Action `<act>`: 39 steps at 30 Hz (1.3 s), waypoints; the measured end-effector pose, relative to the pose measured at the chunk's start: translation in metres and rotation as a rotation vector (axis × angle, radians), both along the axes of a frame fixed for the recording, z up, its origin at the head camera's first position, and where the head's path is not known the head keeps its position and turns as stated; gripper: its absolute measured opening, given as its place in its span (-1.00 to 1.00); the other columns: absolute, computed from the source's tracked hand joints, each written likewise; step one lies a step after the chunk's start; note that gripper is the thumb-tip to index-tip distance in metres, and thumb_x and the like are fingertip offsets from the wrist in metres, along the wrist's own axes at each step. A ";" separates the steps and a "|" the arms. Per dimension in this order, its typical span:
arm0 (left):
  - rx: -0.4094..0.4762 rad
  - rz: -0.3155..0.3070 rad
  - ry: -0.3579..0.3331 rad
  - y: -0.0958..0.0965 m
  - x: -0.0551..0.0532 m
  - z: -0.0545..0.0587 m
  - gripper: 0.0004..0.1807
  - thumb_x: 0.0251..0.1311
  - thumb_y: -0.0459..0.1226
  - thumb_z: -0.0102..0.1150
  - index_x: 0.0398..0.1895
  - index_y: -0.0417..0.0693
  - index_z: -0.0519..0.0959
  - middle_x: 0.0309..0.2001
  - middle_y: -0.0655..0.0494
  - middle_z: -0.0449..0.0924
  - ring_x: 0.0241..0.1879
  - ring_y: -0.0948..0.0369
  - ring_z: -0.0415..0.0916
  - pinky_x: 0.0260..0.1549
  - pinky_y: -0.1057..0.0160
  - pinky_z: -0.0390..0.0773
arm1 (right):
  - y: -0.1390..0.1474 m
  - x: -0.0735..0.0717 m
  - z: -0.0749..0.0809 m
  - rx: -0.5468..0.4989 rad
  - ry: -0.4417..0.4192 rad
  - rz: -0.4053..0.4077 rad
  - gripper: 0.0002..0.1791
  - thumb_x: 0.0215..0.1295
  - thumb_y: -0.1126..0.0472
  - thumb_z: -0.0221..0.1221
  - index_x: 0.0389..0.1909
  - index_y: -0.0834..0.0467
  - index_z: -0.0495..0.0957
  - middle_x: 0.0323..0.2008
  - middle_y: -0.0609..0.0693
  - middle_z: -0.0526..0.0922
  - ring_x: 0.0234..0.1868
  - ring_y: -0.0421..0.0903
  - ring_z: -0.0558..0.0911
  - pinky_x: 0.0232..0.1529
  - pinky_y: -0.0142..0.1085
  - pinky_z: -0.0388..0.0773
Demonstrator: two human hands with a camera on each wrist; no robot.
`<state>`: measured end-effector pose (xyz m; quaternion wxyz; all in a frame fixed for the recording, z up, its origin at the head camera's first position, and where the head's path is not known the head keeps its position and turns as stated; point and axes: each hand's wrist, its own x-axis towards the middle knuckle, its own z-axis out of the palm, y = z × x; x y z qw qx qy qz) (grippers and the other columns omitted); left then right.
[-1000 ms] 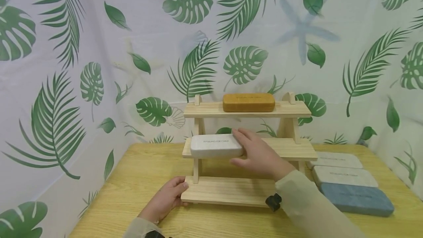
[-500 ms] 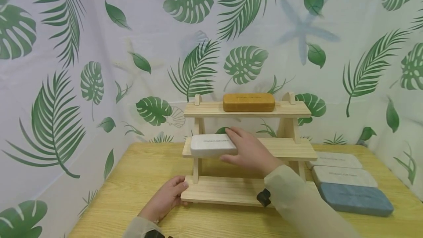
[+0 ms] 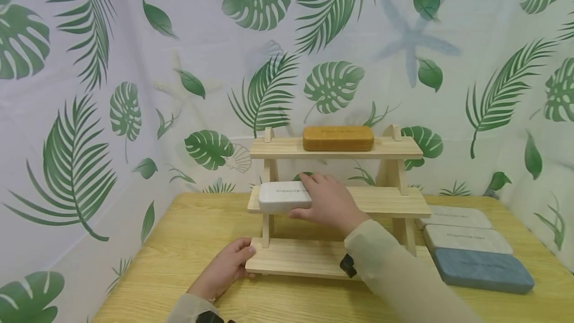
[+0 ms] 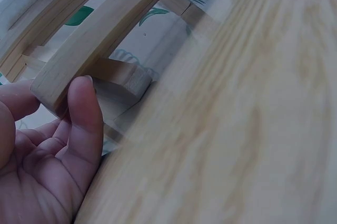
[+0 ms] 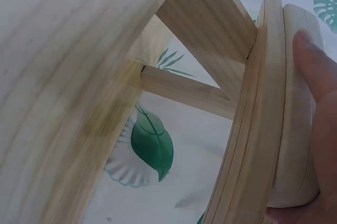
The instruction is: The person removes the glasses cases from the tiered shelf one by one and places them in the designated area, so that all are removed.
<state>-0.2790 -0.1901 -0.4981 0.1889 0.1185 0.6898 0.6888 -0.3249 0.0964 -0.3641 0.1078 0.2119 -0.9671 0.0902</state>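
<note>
A white glasses case [image 3: 283,197] with small lettering lies at the left end of the middle shelf of a three-tier wooden display stand [image 3: 381,201]. My right hand [image 3: 332,202] holds the right part of the case, thumb along its front and fingers over its top and back, covering some lettering. The right wrist view shows the thumb pressed to the case front, the case [image 5: 296,129] lying against the shelf. With my left hand [image 3: 226,267] I grip the left end of the lowest shelf [image 3: 296,258]; fingers and thumb pinch its corner [image 4: 66,77] in the left wrist view.
An orange glasses case [image 3: 338,138] sits on the top shelf. Right of the stand, a grey case [image 3: 457,217], an off-white case [image 3: 468,239] and a blue case [image 3: 484,270] lie in a row on the wooden table [image 3: 152,263]. A leaf-print cloth hangs behind.
My right hand has slid left along the white glasses case, covering more of it, while the case stays in place. The left hand keeps its grip on the lowest shelf.
</note>
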 end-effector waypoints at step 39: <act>0.015 -0.002 -0.010 0.000 0.000 0.001 -0.36 0.58 -0.08 -0.04 0.47 -0.38 0.18 0.24 -0.26 0.44 0.04 -0.01 0.56 -0.18 0.15 0.60 | 0.034 0.037 -0.002 -0.054 0.055 0.097 0.01 -0.12 -0.40 0.49 0.30 0.11 0.50 0.16 0.06 0.58 0.11 0.06 0.52 0.14 0.01 0.45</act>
